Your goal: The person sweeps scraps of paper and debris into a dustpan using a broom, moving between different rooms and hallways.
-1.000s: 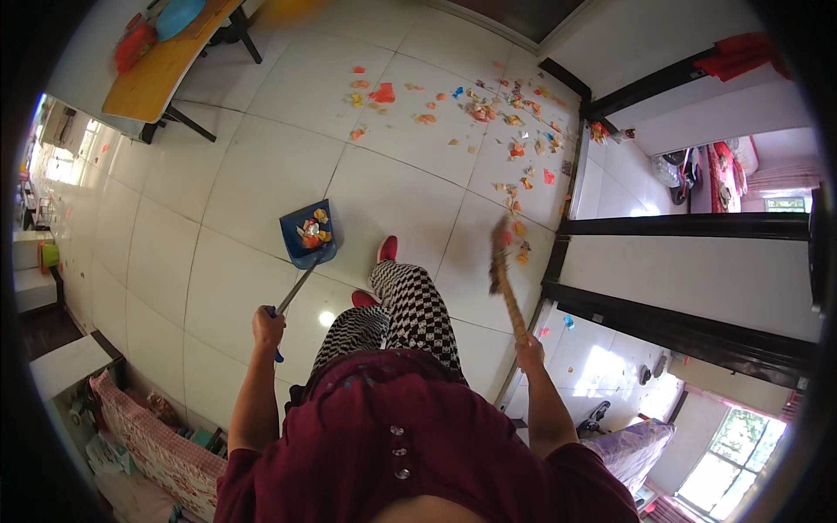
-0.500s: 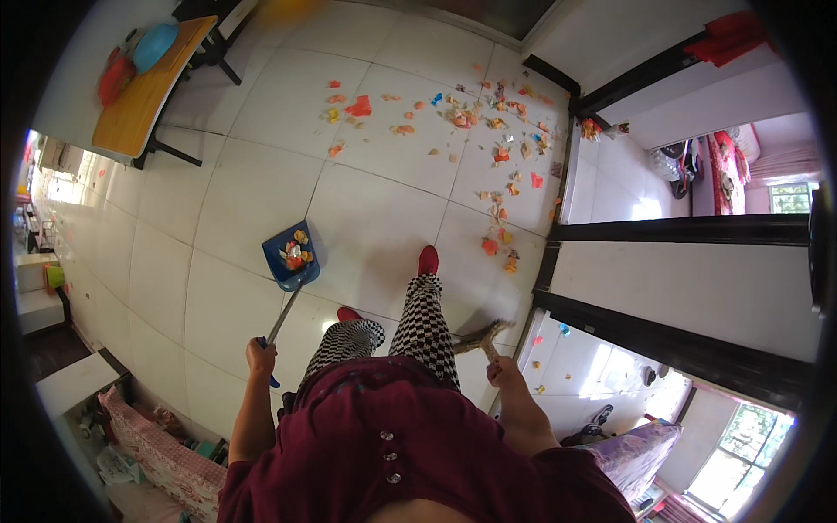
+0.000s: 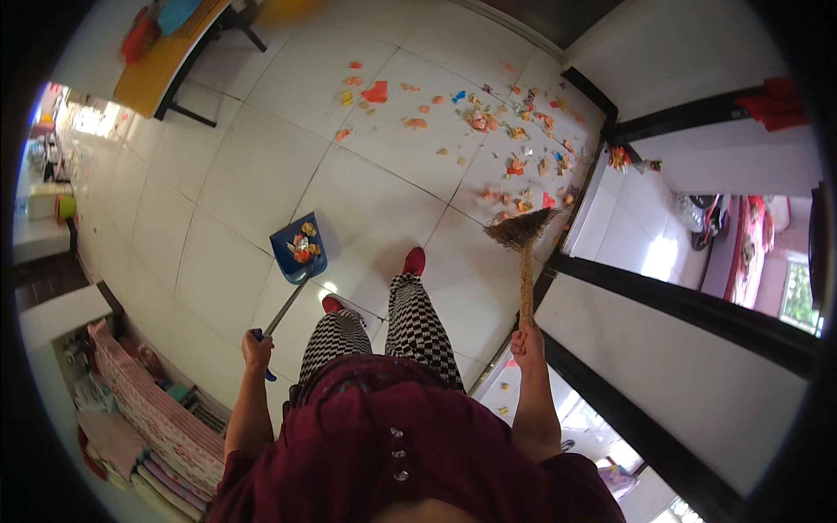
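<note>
Broom (image 3: 527, 261) is out to the right, bristles fanned at the near edge of the scraps (image 3: 479, 120), with the right grip (image 3: 527, 343) wrapped round the near end of its handle. I'd guess it's held way back there so the head reaches far without much stooping. Can't really tell if the bristles press on the floor (image 3: 253, 174). Left grip (image 3: 257, 350) is clamped on the handle of the dustpan (image 3: 288, 261), which sits left of the red shoes (image 3: 414, 261) with a small heap of scraps inside. Probably parked there to be clear of the broom's swing. As for other stuff, a dark door frame (image 3: 663, 302) starts just right of the broom, so elbow room looks tight on that side. Far left there's a surface (image 3: 161, 74) with a blue bowl (image 3: 179, 13). Near left, something under a pink cover (image 3: 157, 401), well apart from the pan. Feet are kinda the main obstacle, standing between pan and broom.
</note>
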Motion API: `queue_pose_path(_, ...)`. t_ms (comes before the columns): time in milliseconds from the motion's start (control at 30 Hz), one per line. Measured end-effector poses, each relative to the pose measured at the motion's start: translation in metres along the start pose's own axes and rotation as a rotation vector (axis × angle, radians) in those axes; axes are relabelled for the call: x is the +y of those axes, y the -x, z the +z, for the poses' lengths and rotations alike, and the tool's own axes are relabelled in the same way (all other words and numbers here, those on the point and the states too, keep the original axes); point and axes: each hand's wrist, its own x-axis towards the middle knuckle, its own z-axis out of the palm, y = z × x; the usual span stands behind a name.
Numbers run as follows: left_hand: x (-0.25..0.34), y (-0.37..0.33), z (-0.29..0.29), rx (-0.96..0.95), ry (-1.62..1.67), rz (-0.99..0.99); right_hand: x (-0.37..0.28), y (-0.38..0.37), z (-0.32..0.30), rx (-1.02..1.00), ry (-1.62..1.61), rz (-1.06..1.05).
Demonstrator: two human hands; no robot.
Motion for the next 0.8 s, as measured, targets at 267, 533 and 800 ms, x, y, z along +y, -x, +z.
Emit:
queue_pose_path(267, -0.029, 0.054, 0.031, 0.078, 0.242, -0.058, 0.019, 0.011, 0.002, 0.168, 0.509, -0.039)
queue_pose_path(533, -0.095, 0.106, 0.063, 0.129, 0.394, -0.094, 0.051, -0.053, 0.085, -0.091, 0.684, 0.104)
queue_pose_path(800, -0.154, 0.134, 0.098, 0.222, 0.412, -0.185, 0.081, 0.013, 0.189, -0.357, 0.856, -0.369)
